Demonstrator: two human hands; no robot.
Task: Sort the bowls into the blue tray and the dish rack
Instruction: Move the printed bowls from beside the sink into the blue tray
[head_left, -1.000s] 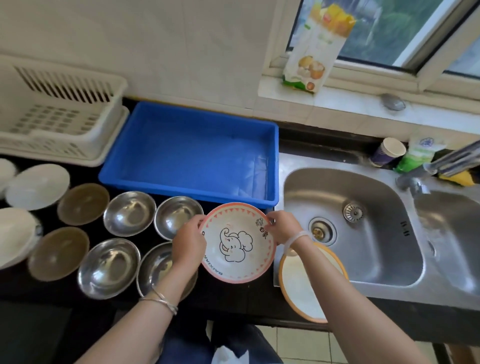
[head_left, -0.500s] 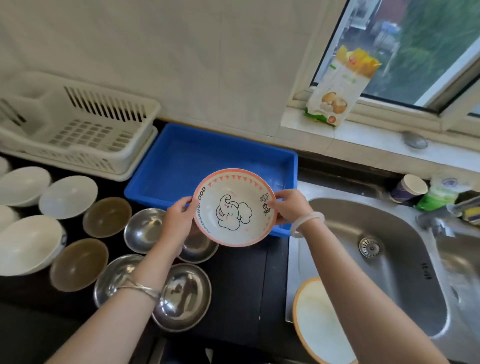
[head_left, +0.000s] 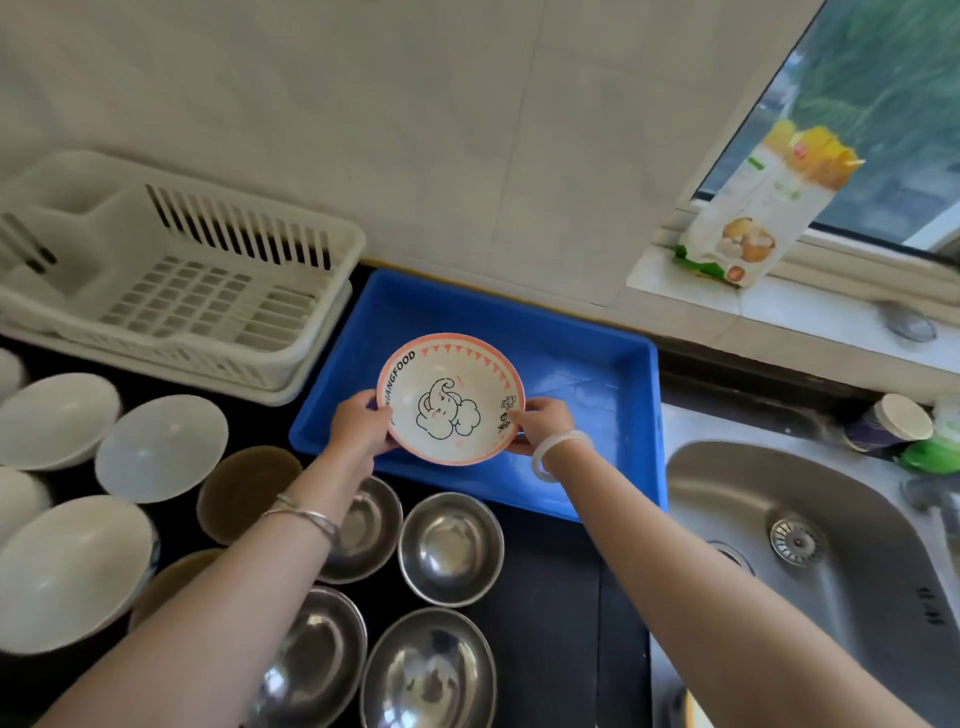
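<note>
Head view: both hands (head_left: 360, 426) gripping elephant bowl (head_left: 450, 399).

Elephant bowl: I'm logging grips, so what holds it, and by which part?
Both hands: left hand and right hand grip opposite sides of the elephant bowl rim.

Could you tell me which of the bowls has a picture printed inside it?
The elephant bowl, held by the left hand and right hand over the blue tray. Its pink rim and cartoon elephant set it apart; the other bowls look plain: steel, white or brown.
</note>
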